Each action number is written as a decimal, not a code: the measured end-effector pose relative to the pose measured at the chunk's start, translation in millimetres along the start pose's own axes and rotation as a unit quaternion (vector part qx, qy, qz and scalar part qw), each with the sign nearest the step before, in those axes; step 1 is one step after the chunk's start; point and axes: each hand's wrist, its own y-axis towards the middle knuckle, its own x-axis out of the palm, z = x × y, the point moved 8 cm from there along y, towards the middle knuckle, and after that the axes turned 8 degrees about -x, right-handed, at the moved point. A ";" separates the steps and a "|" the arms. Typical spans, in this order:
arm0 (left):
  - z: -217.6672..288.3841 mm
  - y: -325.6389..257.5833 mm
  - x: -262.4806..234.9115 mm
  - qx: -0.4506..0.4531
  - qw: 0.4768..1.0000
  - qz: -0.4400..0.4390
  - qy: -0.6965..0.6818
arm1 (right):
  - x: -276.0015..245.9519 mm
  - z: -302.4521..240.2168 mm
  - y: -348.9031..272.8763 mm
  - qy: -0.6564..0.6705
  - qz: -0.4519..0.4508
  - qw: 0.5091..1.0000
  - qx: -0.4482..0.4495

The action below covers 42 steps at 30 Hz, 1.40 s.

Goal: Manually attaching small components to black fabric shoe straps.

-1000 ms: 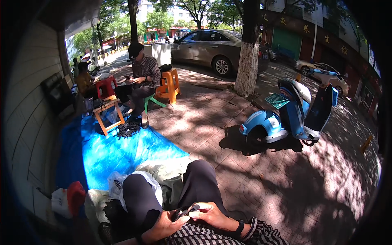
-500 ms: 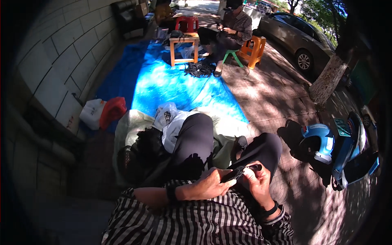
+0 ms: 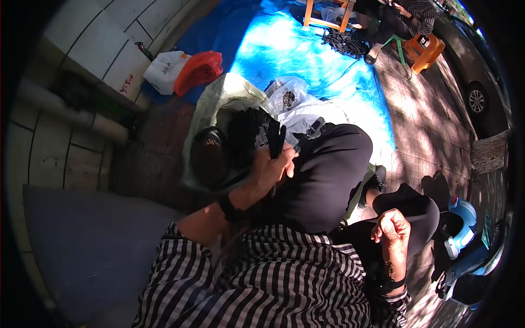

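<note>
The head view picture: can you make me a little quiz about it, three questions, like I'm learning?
1. True or false: the left hand holds a thin black piece over the open sack.
2. What is the right hand doing? A) gripping a red bag B) closed in a loose fist above the right knee, nothing showing in it C) touching the blue scooter
3. Fill in: the tarp on the ground is ____.

Key: 1 true; 2 B; 3 blue.
</note>
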 end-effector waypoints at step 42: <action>10.3 -103.6 212.1 -0.239 0.816 -0.522 0.061 | -16.2 -15.3 -36.7 0.162 0.105 0.979 -0.062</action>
